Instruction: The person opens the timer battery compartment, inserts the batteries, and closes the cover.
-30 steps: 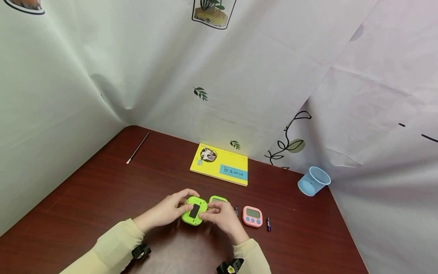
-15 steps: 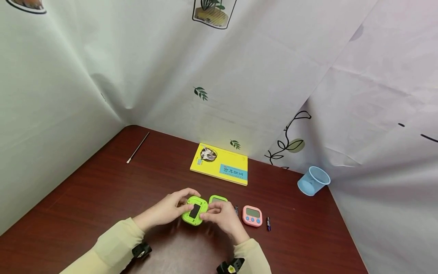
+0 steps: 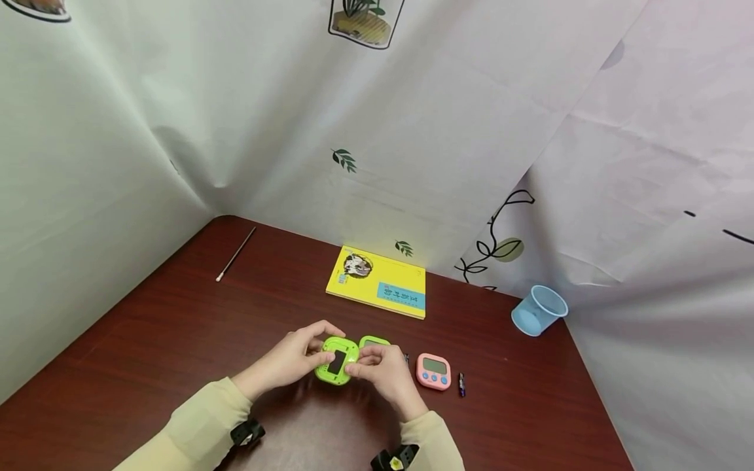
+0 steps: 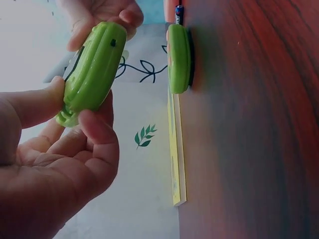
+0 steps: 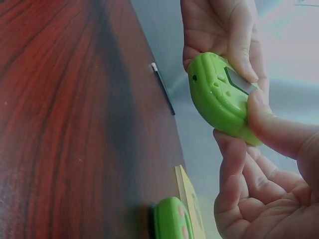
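Both hands hold a green digital timer (image 3: 338, 362) above the table, its back turned up and a dark rectangular strip showing on it. My left hand (image 3: 288, 361) pinches the left side, thumb on the back by the strip. On the right side, my right hand (image 3: 387, 374) grips the edge between thumb and fingers. The left wrist view shows the rounded green side of the timer (image 4: 97, 69) between the fingers. A second green timer (image 3: 374, 341) lies face up just behind the right hand, partly hidden by it.
Right of the hands lie a pink timer (image 3: 433, 371) and a small battery (image 3: 462, 384); another battery (image 3: 406, 358) is partly covered by the right hand. A yellow book (image 3: 377, 281), a thin stick (image 3: 235, 255) and a blue cup (image 3: 538, 311) sit farther back.
The held timer has tilted slightly and shifted a little to the right. Both hands keep the same grip on it, and the things on the table stay put.
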Tool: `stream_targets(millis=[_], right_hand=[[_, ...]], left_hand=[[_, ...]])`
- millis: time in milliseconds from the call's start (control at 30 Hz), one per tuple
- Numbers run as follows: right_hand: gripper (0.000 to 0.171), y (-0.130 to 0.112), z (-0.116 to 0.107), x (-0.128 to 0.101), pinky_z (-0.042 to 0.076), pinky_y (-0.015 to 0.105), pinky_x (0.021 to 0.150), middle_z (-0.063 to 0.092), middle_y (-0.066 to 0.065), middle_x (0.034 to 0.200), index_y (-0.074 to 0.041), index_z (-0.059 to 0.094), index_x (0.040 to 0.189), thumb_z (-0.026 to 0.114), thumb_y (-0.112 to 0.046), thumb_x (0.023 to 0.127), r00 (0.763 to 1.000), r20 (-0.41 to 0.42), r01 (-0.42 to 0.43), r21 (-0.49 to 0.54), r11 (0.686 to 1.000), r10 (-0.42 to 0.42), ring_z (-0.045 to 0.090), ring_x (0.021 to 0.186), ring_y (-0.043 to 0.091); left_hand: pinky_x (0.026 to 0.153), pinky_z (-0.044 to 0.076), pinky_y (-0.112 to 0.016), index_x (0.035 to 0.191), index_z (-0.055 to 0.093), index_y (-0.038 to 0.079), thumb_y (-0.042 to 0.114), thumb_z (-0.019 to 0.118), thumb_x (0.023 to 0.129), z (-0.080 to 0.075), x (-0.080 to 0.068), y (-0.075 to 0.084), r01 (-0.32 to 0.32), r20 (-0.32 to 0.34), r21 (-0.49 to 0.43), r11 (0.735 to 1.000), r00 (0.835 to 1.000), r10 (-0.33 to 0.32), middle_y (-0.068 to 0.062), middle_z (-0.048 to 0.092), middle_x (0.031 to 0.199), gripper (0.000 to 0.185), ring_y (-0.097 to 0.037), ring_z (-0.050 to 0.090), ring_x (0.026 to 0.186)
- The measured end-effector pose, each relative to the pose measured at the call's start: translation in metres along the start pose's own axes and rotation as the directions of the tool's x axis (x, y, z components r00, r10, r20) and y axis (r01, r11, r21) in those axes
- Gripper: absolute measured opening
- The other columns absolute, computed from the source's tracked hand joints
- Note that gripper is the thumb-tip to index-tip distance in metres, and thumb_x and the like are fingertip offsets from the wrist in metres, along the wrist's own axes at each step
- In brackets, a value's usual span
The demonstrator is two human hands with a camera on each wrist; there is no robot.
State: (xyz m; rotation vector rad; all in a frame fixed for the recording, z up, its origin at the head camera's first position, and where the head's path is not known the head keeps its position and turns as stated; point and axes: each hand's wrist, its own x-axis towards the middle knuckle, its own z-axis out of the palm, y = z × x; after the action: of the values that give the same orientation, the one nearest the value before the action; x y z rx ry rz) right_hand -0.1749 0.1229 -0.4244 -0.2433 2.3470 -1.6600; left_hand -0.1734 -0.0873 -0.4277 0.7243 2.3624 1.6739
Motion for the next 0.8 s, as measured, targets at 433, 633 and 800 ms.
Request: stream_targets(millis=[433, 633, 800], right_hand=[[0.026, 0.0013, 0.0026, 0.002, 0.052, 0.028, 0.064, 0.069, 0.008, 0.078, 0.005, 0.066, 0.094, 0.078, -0.014, 0.079, 0.999, -0.029, 0.031, -0.002, 1.0, -0.032, 0.062, 0.069, 0.008], [0.029, 0.0003, 0.0049, 0.0004, 0.05, 0.023, 0.062, 0.066, 0.003, 0.075, 0.002, 0.066, 0.091, 0.078, -0.021, 0.079, 0.997, -0.06, 0.046, -0.047, 0.998, -0.049, 0.061, 0.068, 0.01], [0.029, -0.0006, 0.0055, -0.0009, 0.049, 0.023, 0.062, 0.064, 0.003, 0.074, 0.001, 0.066, 0.09, 0.077, -0.023, 0.079, 0.996, -0.068, 0.055, -0.052, 0.997, -0.058, 0.06, 0.068, 0.012]], left_hand=[[0.069, 0.051, -0.025, 0.122, 0.054, 0.005, 0.01, 0.059, 0.094, -0.0029, 0.0, -0.0071, -0.003, -0.017, -0.059, 0.998, 1.0, 0.002, -0.018, 0.069, 0.101, 0.029, -0.031, 0.067, 0.096], [0.071, 0.051, -0.024, 0.125, 0.051, 0.001, 0.016, 0.058, 0.095, -0.0024, 0.0007, -0.009, 0.007, -0.029, -0.051, 0.999, 1.0, -0.008, -0.02, 0.066, 0.107, 0.035, -0.034, 0.064, 0.102], [0.071, 0.051, -0.025, 0.122, 0.053, 0.0, 0.022, 0.062, 0.093, -0.0039, 0.0013, -0.0083, 0.055, -0.052, -0.035, 0.998, 0.997, -0.057, -0.018, 0.068, 0.105, 0.037, -0.027, 0.066, 0.099]])
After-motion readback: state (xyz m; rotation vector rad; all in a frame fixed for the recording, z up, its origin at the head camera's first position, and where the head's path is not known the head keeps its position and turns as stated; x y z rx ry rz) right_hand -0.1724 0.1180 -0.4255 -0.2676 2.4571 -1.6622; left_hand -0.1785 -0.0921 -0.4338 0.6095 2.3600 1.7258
